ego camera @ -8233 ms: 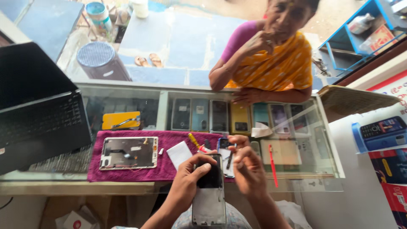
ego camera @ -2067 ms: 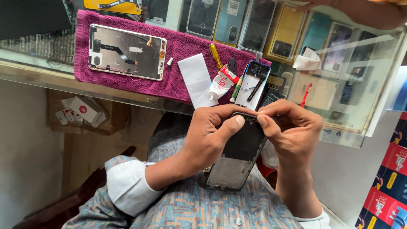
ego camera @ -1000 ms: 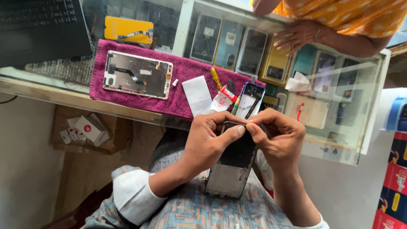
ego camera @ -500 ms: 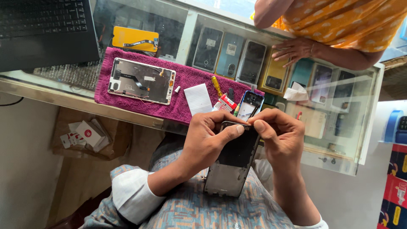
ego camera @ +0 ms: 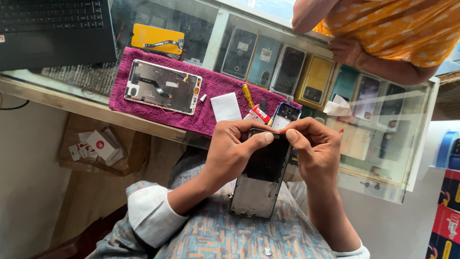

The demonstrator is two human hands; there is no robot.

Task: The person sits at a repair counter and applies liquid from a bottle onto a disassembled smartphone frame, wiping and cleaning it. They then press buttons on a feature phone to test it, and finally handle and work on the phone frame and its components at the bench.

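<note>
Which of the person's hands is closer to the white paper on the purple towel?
The left hand. It holds the phone frame just below the white paper, while the right hand is farther off on the phone's other side.

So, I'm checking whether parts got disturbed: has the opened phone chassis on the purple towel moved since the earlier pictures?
No. The opened phone chassis lies in the same spot on the purple towel, near its left end; only the camera shifted.

Left hand (ego camera: 235, 148) and right hand (ego camera: 314, 151) pinching opened phone (ego camera: 261, 177) top, magenta towel (ego camera: 211, 103) on glass counter (ego camera: 383, 158)
</note>
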